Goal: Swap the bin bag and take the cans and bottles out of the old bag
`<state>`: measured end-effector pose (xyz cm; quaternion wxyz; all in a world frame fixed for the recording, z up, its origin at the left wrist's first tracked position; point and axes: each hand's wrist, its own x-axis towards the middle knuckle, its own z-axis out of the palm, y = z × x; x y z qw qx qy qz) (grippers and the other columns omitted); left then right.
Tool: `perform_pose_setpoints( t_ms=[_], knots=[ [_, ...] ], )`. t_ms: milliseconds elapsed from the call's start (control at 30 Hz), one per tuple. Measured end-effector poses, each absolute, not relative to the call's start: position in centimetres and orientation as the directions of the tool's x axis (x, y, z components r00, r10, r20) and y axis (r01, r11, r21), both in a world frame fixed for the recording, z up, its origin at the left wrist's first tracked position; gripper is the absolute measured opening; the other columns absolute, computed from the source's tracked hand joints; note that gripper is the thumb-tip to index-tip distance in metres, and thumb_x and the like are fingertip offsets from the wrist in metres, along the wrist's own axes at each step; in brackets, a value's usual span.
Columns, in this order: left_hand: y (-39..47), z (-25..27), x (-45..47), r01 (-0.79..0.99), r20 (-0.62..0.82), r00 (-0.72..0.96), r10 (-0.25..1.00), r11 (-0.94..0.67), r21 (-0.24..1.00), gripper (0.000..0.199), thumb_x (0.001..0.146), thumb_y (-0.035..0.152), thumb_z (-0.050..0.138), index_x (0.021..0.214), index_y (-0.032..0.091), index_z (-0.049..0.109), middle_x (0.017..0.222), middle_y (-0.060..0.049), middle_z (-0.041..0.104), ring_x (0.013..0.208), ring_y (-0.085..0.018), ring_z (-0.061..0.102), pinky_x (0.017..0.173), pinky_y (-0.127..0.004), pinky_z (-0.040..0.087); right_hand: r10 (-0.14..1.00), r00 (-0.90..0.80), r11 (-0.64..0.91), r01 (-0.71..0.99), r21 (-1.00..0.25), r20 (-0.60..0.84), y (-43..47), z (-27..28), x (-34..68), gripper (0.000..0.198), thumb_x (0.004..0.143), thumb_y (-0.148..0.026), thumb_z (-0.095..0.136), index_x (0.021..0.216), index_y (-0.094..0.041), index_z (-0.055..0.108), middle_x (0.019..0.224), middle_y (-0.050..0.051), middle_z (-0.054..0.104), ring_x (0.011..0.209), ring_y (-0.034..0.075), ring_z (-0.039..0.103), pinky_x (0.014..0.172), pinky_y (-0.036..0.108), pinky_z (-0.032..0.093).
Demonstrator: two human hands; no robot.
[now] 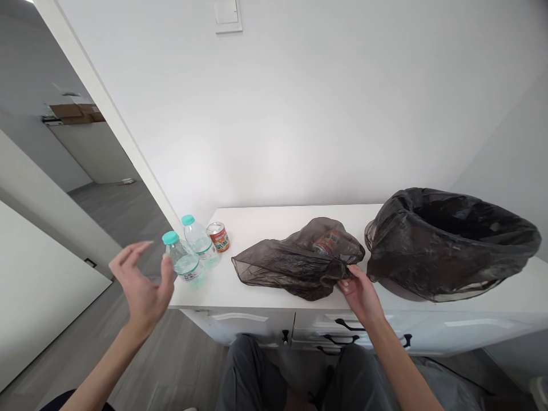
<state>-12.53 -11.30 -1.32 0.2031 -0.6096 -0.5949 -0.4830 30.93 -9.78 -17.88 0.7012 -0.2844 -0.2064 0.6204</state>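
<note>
My left hand (pixel 143 279) is raised beside the plastic bottles, thumb and fingers apart, with nothing in it. Nearest to it stands a clear bottle with a teal cap (pixel 184 264); a second such bottle (pixel 199 237) is just behind. To their right is an orange-labelled can (pixel 218 237). A dark, see-through garbage bag (pixel 295 265) lies on the cabinet top, and a can (pixel 327 242) shows through its film. My right hand (pixel 358 290) pinches the bag's gathered plastic at its right front edge.
A trash bin lined with a dark bag (pixel 445 262) stands at the right on the white cabinet top (pixel 250 220). Black-handled drawers (pixel 340 339) are below, above my knees. An open doorway is on the left, with cardboard boxes (pixel 77 112) beyond.
</note>
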Motion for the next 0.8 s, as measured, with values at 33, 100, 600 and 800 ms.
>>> perform_pose_setpoints(
  t_ms=[33, 100, 600, 800],
  knots=[
    [-11.9, -1.4, -11.4, 0.922, 0.862, -0.079, 0.501, -0.293, 0.254, 0.039, 0.093, 0.047, 0.060, 0.124, 0.024, 0.056, 0.124, -0.016, 0.062, 0.126, -0.033, 0.057, 0.102, -0.055, 0.054, 0.988, 0.141, 0.069, -0.755, -0.652, -0.059, -9.7, -18.0, 31.0, 0.030, 0.079, -0.030, 0.082, 0.067, -0.021, 0.056, 0.063, -0.006, 0.046, 0.058, 0.010, 0.041, 0.055, 0.024, 0.041],
    [-12.9, -1.9, -8.6, 0.853, 0.815, 0.178, 0.552, -0.499, 0.152, 0.026, 0.095, 0.043, 0.057, 0.116, 0.028, 0.062, 0.105, -0.012, 0.067, 0.109, -0.030, 0.065, 0.092, -0.049, 0.059, 0.989, 0.139, 0.071, -0.755, -0.652, -0.054, -9.6, -18.3, 31.2, 0.029, 0.079, -0.030, 0.082, 0.068, -0.021, 0.056, 0.064, -0.006, 0.047, 0.059, 0.010, 0.042, 0.053, 0.024, 0.039],
    [-3.3, -9.8, 11.8, 0.648, 0.201, 0.659, 0.725, -0.683, 0.338, 0.037, 0.106, 0.042, 0.034, 0.124, 0.017, 0.054, 0.126, -0.020, 0.062, 0.122, -0.034, 0.061, 0.106, -0.053, 0.050, 0.984, 0.170, 0.092, -0.740, -0.666, -0.053, -9.0, -17.9, 31.3, 0.032, 0.077, -0.035, 0.083, 0.070, -0.022, 0.054, 0.069, -0.006, 0.043, 0.060, 0.010, 0.042, 0.053, 0.026, 0.039],
    [0.0, -10.3, 18.0, 0.708, 0.226, 0.595, 0.771, -0.636, 0.306, 0.060, 0.094, 0.042, 0.063, 0.141, 0.012, 0.043, 0.138, -0.027, 0.057, 0.129, -0.042, 0.058, 0.103, -0.054, 0.051, 0.983, 0.180, 0.108, -0.748, -0.655, -0.044, -9.1, -17.1, 31.1, 0.032, 0.076, -0.034, 0.083, 0.070, -0.022, 0.054, 0.070, -0.006, 0.043, 0.060, 0.010, 0.041, 0.053, 0.025, 0.039]
  ],
)
